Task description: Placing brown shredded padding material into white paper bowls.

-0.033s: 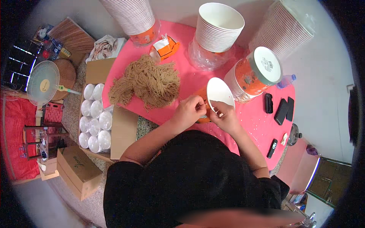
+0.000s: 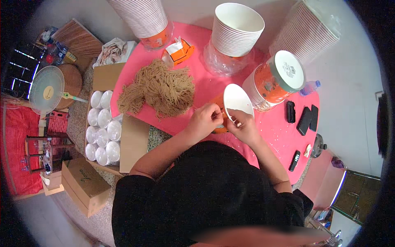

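A paper bucket (image 2: 238, 99), white inside and orange outside, lies tilted on the pink-covered table (image 2: 263, 142) close in front of me. My right hand (image 2: 243, 126) is closed on the near part of its rim. Just left of the rim, my left hand (image 2: 205, 120) is pinched against the bucket's side; what its fingertips hold is too small to make out. Beyond my left hand lies a loose heap of tan cord (image 2: 162, 88). To the right, an upside-down orange bucket (image 2: 269, 82) tops a nested stack.
Nested white buckets (image 2: 238, 31) stand behind, with wrapped stacks (image 2: 142, 18) on either side. An orange tissue pack (image 2: 179, 52) lies at the back. Black cases (image 2: 304, 120), a remote (image 2: 294, 160) and a bottle (image 2: 310, 87) sit right. An open carton (image 2: 135, 144) of wrapped white cups stands left.
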`<state>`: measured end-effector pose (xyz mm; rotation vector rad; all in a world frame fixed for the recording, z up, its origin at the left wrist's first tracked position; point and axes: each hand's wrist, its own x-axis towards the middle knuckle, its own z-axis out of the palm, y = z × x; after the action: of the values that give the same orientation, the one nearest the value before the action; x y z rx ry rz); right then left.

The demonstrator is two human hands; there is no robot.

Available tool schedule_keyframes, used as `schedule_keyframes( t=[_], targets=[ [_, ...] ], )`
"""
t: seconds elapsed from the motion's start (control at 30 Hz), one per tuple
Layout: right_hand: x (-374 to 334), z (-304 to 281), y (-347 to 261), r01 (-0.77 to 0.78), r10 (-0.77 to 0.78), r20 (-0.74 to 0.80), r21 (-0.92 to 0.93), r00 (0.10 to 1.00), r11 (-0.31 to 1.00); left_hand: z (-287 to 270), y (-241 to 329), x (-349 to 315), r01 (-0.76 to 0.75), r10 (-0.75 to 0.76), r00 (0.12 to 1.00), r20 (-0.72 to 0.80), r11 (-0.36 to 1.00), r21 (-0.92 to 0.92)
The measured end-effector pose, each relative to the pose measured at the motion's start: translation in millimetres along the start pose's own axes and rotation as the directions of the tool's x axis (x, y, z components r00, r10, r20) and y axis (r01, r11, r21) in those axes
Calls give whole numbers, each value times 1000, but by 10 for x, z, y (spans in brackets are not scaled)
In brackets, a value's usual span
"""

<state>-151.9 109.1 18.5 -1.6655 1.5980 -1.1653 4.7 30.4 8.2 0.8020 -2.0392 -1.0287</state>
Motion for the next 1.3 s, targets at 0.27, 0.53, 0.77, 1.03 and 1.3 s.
schedule_keyframes(
  t=[0.27, 0.53, 0.77, 1.03, 1.3],
  targets=[
    [5, -16, -49, 48, -48, 10, -55, 999, 997, 11, -8, -9, 61, -60, 998, 28, 997, -42],
    [19, 56, 295, -176, 127, 174, 302, 977, 937, 7, -218, -82, 83, -82, 992, 100, 996, -14],
    [65, 109, 327, -247, 175, 246, 304, 953, 920, -5, -275, -127, 229, -203, 950, 237, 970, -87],
    [62, 28, 184, 74, -12, 255, -237, 967, 969, 96, -352, -150, 258, -186, 937, 296, 939, -228],
    [28, -711, -37, -159, 157, 50, 41, 986, 986, -49, -513, -51, 241, -224, 951, 211, 969, -56]
  ],
)
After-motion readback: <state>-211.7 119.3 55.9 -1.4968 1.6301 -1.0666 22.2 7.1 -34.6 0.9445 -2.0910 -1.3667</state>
